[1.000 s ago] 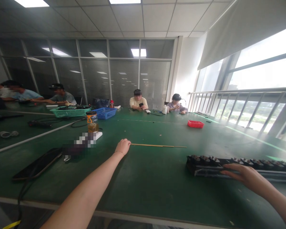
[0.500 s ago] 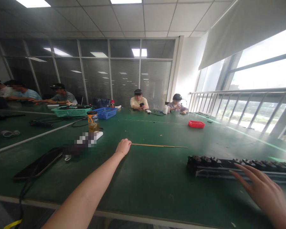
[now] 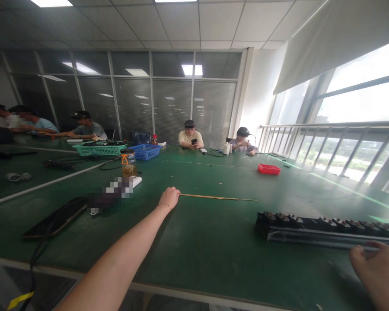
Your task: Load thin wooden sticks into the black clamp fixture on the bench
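Note:
My left hand (image 3: 169, 198) reaches far out over the green table (image 3: 207, 250), its fingers closed round the near end of a thin wooden stick (image 3: 218, 198) that lies flat and points right. My right hand (image 3: 377, 270) is at the lower right corner, fingers curled loosely, holding nothing, just in front of a long black rail (image 3: 327, 229) with a row of small dark parts along its top.
A dark tablet (image 3: 53, 220) with a cable lies at the left, a jar (image 3: 129, 163) behind it. Green basket (image 3: 97, 149), blue basket (image 3: 145, 152) and a red tray (image 3: 269, 169) stand farther back. Several people sit along the far side.
My right hand has left the black rail and drawn back toward the lower right corner. My left hand stays at the stick's end.

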The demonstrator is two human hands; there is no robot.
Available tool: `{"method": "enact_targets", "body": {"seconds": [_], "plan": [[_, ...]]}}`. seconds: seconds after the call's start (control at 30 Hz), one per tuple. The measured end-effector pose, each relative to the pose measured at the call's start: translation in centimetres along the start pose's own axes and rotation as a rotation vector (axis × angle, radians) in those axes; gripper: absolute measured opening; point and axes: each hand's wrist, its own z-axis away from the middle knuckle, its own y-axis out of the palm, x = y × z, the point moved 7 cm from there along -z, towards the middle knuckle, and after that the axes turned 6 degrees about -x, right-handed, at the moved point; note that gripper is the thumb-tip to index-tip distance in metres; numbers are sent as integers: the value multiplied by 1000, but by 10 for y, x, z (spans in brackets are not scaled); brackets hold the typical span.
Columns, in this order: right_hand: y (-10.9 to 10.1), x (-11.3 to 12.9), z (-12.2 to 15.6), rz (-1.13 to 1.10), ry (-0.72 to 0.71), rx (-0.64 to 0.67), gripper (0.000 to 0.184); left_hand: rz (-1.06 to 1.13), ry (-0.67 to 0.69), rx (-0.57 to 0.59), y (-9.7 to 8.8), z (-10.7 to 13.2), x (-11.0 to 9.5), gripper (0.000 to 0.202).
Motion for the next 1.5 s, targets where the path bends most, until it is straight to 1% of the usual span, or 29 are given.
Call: {"method": "enact_targets", "body": {"seconds": [0.07, 0.13, 0.27, 0.3, 0.43, 0.53, 0.57, 0.7, 0.73, 0.87, 0.97, 1.07, 1.13, 1.17, 1.23, 1.3, 1.37, 1.4, 1.43, 1.47, 1.5], "plan": [[-7, 2, 1, 4, 0, -68, 51, 6, -7, 4, -1, 0, 0, 29], [-10, 8, 4, 30, 6, -73, 55, 10, -8, 5, -1, 0, 0, 29], [-3, 18, 12, 144, 52, 79, 51, 4, 5, -6, -1, -1, -1, 29], [-3, 20, 13, 168, 63, 97, 51, 3, 8, -9, 0, -1, -1, 29], [-5, 25, 15, 184, 33, 93, 49, 12, 3, -12, 1, -1, -1, 29], [-8, 24, 13, 169, 14, 56, 48, 25, -4, -12, 1, -1, 0, 28], [-7, 24, 13, 171, 9, 64, 47, 27, -1, -12, 1, -1, 0, 28], [5, 25, 13, 185, -46, 213, 39, 32, -2, -13, 0, -1, -1, 27], [6, 24, 12, 178, -50, 220, 37, 35, -8, -15, 0, 0, 0, 27], [8, 15, 6, 109, -15, 156, 31, 40, -14, -25, -1, 0, 0, 26], [12, 7, 0, 48, -35, 134, 28, 35, -13, -19, -1, 0, -1, 27], [4, 4, -2, -8, -63, 7, 22, 22, -6, -14, -1, 0, -2, 27], [-4, 9, 1, -48, -96, -70, 19, 9, 7, -18, -2, 0, -4, 28], [-7, 16, 4, -70, -135, -97, 18, 1, 14, -21, -3, 0, -5, 28], [-14, 38, 13, -97, -269, -156, 21, -17, 17, -24, -4, -1, -5, 28], [-22, 74, 25, -107, -460, -237, 28, -32, 15, -23, -5, -1, -5, 29], [-27, 120, 39, -130, -663, -285, 33, -38, 21, -19, -5, -1, -4, 29], [-27, 146, 47, -151, -753, -275, 34, -38, 27, -17, -5, -1, -4, 29], [-25, 173, 54, -167, -835, -229, 35, -38, 33, -15, -4, -1, -4, 29], [-20, 202, 62, -173, -912, -148, 35, -39, 38, -15, -3, -1, -3, 29], [-11, 231, 71, -152, -977, -36, 34, -40, 42, -16, -2, -1, -2, 29]]}}
